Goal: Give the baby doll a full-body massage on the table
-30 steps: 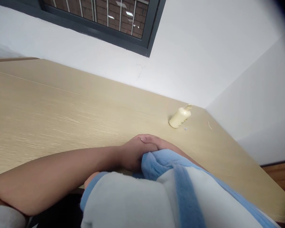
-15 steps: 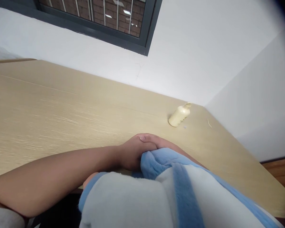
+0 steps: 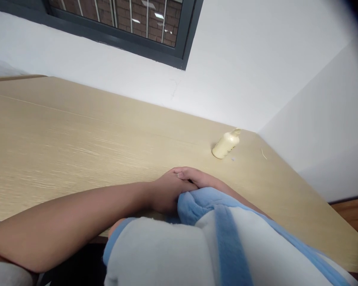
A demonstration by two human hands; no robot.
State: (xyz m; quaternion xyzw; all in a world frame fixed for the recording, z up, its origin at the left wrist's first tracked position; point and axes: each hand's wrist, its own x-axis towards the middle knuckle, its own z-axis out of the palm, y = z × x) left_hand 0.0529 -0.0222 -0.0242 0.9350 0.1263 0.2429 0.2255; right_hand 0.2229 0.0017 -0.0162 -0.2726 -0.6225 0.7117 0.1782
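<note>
My left hand (image 3: 167, 192) and my right hand (image 3: 192, 176) are clasped together above the near part of the table. The right thumb lies over the left hand, and a small dark gap shows between them. Most fingers are hidden. Just below, a soft blue-and-white plush-like thing (image 3: 181, 250) fills the foreground, its blue end touching or very close to the hands. Whether it is a toy or clothing I cannot tell. A small orange patch (image 3: 116, 225) shows at its left edge.
A pale yellow bottle (image 3: 226, 145) with a pump-like top stands toward the back right of the wooden table (image 3: 92, 135). Near it lie a tiny pale scrap (image 3: 233, 159) and a thin strip (image 3: 263, 153). Behind are a white wall (image 3: 226, 71) and a dark-framed window (image 3: 179, 55).
The right hand has shifted slightly, and a small gap now shows between the clasped hands. The blue-and-white thing has moved a little to the right at its left edge.
</note>
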